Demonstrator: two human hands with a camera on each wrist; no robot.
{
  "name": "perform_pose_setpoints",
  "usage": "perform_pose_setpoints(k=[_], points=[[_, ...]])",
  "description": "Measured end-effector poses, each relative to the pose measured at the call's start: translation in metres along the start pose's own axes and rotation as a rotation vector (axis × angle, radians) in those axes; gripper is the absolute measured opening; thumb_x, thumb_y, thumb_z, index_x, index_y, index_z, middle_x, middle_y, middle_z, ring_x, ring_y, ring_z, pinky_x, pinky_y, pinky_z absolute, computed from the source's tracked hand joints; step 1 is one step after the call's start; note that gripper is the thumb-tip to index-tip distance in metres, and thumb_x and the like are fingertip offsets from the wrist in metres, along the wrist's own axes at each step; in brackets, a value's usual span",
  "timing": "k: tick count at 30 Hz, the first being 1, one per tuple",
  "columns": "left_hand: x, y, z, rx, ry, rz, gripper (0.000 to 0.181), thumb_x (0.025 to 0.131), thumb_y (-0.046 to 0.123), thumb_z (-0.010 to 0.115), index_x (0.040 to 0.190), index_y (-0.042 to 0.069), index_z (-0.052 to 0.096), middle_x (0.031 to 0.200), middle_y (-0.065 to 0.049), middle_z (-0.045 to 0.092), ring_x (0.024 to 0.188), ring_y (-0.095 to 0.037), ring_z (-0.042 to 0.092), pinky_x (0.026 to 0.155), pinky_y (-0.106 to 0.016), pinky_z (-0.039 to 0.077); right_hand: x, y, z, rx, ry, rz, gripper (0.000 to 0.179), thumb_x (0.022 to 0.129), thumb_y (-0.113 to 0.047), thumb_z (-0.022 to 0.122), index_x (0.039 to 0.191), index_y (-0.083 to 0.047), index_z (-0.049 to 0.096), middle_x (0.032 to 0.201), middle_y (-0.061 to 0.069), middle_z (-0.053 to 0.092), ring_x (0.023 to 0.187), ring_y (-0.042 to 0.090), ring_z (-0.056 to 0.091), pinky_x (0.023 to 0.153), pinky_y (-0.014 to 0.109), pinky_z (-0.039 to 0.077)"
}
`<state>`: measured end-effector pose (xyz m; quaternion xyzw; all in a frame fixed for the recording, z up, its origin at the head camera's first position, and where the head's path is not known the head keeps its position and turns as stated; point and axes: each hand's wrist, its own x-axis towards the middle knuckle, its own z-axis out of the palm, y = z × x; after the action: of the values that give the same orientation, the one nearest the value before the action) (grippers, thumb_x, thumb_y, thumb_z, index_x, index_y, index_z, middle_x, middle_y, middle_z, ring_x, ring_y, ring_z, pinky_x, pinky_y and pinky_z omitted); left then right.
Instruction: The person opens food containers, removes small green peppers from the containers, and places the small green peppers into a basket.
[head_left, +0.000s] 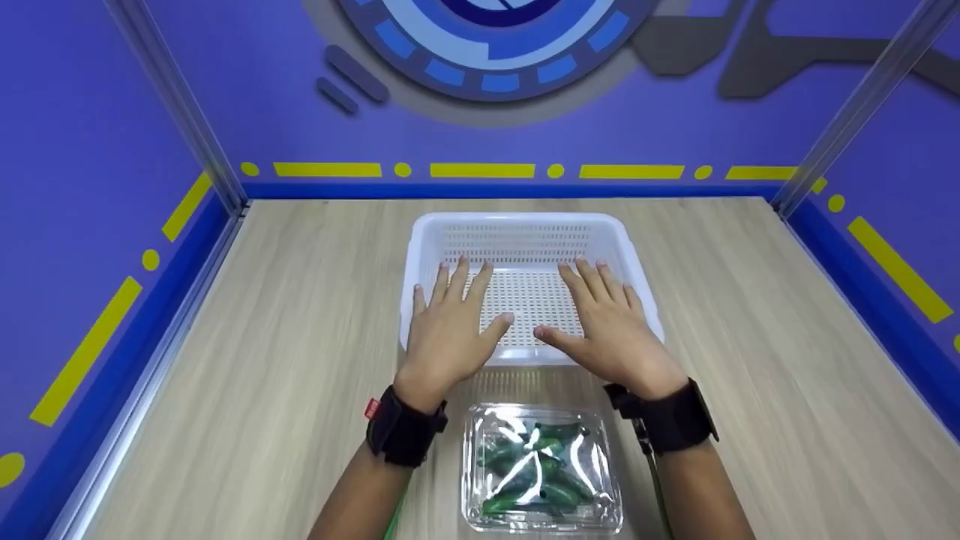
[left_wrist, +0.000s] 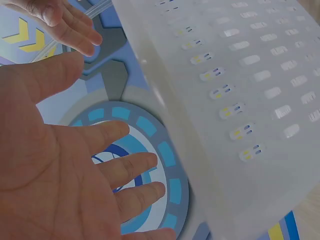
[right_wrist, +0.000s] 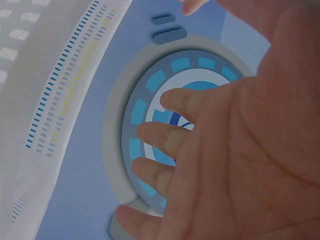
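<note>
Both hands hover palm down over a white slotted plastic basket (head_left: 517, 356), fingers spread and holding nothing. My left hand (head_left: 448, 337) covers the basket's left side in the head view, and my right hand (head_left: 613, 334) its right side. The thumbs point toward each other with a gap between them. In the left wrist view, the left palm (left_wrist: 65, 170) shows bare, beside the basket's slotted wall (left_wrist: 240, 100). The right wrist view has the bare right palm (right_wrist: 230, 155) and part of the basket (right_wrist: 70, 85). Nearer my body, between the forearms, sits a closed clear plastic box (head_left: 541, 469) with green vegetables (head_left: 536, 472) inside.
The wood-grain table (head_left: 315, 315) extends on both sides of the basket. A blue printed panel (head_left: 517, 135) stands behind it, with more panels at left and right joined by metal corner posts (head_left: 180, 97). Black straps (head_left: 409, 427) wrap both wrists.
</note>
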<state>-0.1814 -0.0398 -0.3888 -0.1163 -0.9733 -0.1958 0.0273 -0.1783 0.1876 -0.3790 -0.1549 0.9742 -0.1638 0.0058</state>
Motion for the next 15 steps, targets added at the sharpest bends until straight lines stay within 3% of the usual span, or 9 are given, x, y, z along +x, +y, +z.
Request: perform_pose_setpoints(k=[10,15], points=[[-0.009,0.005,0.004,0.004,-0.030,0.015,0.076,0.100,0.057,0.052,0.163,0.026,0.025,0.170,-0.011,0.018,0.157,-0.035,0.014,0.121,-0.066,0.013,-0.010,-0.003,-0.002,-0.006,-0.014,-0.017,0.097,0.093,-0.066,0.057,0.165,-0.014,0.017,0.171,0.016,0.012,0.157,0.042,0.005,0.119,0.069,0.010],[-0.015,0.009,0.004,-0.002,-0.067,0.064,0.076,0.099,0.057,0.053,0.163,0.026,0.025,0.170,-0.010,0.017,0.157,-0.035,0.014,0.121,-0.066,0.014,-0.025,-0.005,-0.002,-0.015,0.003,-0.043,0.097,0.093,-0.066,0.058,0.164,-0.014,0.019,0.170,0.016,0.012,0.157,0.043,0.007,0.118,0.070,0.011]])
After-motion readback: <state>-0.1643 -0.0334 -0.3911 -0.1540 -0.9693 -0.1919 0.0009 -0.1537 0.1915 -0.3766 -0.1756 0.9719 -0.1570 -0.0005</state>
